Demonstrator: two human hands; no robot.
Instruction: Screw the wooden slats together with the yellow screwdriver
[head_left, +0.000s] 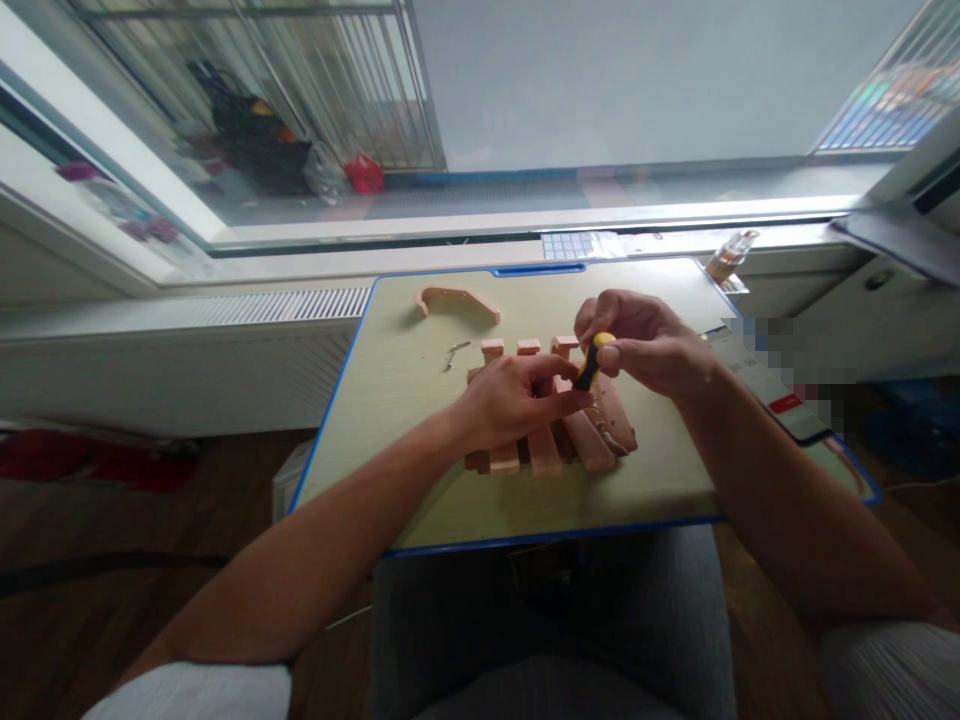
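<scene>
My right hand (pixel 649 345) grips a short screwdriver (pixel 592 362) with a yellow and black handle, thumb and fingers around its upper part. The handle stands tilted over a small slatted wooden piece (pixel 546 450) lying on the tabletop. My left hand (pixel 506 398) reaches across the slats, its thumb and forefinger closed around the handle's lower end. Those fingers hide the screwdriver's tip and whatever it touches. Small metal screws (pixel 611 432) lie on the right-hand board of the wooden piece.
A curved wooden part (pixel 457 297) and a few small metal pieces (pixel 454 352) lie left on the blue-edged table (pixel 390 500). At the right edge is a flat dark device (pixel 772 385), partly blurred out. A glass (pixel 731 255) stands by the window sill behind.
</scene>
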